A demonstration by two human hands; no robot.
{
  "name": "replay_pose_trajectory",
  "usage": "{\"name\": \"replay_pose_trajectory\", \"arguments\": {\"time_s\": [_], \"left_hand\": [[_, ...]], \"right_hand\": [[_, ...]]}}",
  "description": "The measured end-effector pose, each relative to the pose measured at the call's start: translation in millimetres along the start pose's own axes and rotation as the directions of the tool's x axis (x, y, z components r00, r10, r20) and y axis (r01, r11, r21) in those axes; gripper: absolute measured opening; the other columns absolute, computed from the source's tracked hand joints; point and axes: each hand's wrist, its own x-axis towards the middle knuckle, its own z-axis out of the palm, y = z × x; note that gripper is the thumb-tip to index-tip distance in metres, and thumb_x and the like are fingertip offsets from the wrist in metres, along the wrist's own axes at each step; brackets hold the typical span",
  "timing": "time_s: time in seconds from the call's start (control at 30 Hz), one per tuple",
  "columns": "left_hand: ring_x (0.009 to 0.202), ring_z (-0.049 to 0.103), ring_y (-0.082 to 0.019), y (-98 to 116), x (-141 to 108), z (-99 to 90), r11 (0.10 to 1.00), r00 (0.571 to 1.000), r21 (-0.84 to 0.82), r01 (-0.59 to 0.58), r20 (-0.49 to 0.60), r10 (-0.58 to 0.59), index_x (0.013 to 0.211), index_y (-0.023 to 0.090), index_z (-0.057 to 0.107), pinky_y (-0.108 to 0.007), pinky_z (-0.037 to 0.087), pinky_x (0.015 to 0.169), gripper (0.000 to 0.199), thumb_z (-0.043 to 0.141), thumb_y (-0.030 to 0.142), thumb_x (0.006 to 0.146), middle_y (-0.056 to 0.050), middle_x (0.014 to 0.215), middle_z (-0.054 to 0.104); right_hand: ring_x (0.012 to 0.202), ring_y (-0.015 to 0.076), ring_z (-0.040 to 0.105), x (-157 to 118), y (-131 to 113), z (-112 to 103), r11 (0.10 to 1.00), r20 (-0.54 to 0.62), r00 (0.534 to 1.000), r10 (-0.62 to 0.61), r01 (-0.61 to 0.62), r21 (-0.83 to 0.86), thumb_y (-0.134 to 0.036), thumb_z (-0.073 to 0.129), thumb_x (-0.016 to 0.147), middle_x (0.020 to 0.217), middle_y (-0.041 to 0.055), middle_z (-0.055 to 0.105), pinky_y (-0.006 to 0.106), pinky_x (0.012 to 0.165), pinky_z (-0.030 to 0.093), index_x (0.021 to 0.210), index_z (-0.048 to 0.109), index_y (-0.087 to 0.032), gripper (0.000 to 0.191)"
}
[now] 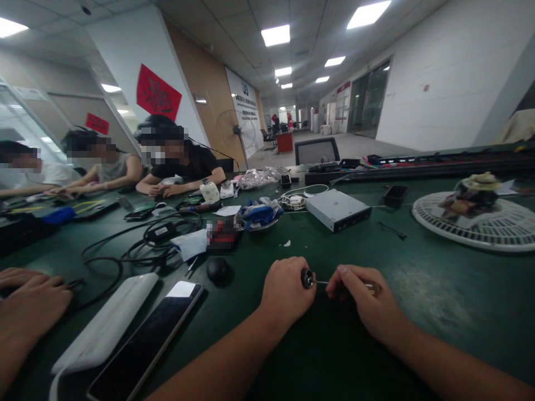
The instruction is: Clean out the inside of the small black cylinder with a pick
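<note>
Near the middle of the green table, my left hand [288, 287] is closed around a small dark round part [308, 278] whose open end faces right. My right hand [368, 298] grips a screwdriver [373, 288] with an amber handle. Its thin metal shaft runs left from my fingers to the round part, and the tip is hidden at or inside that end. Both forearms reach in from the bottom of the view. A black mouse [217, 269] sits left of my left hand.
A phone [146, 340] and white power bank [106, 323] lie at left, near another person's hand [31, 306]. Ahead are cables [121, 259], a grey disc drive [337, 209] and a blue bundle [259, 213]. A white fan grille [476, 223] is at right. People sit at far left.
</note>
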Motion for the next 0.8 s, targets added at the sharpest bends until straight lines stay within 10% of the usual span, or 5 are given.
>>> {"name": "replay_pose_trajectory", "arguments": {"time_s": [0.47,0.8], "left_hand": [[0.072,0.059,-0.018,-0.5,0.2,2.0,1.0,1.0,0.015,0.006,-0.001,-0.006,0.074,0.022,0.058,-0.03,0.035,0.064,0.012,0.062,0.027,0.085,0.0,0.078,0.067],[0.073,0.059,-0.019,-1.4,1.7,3.3,0.998,0.997,-0.026,0.063,-0.052,-0.064,0.078,0.022,0.056,-0.031,0.035,0.065,0.011,0.061,0.027,0.086,0.0,0.079,0.065]], "right_hand": [[0.066,0.0169,0.063,-0.4,1.2,-0.5,0.994,0.076,0.992,-0.1,0.096,0.055,-0.037,0.044,0.103,0.071,0.0031,0.07,0.029,0.061,0.048,0.076,0.073,-0.019,0.043],[0.045,0.0165,0.056,-3.9,6.7,-1.6,0.993,-0.154,0.985,-0.073,0.057,-0.107,-0.047,0.04,0.103,0.052,-0.0028,0.056,0.028,0.044,0.039,0.089,0.065,-0.022,0.037]]}}
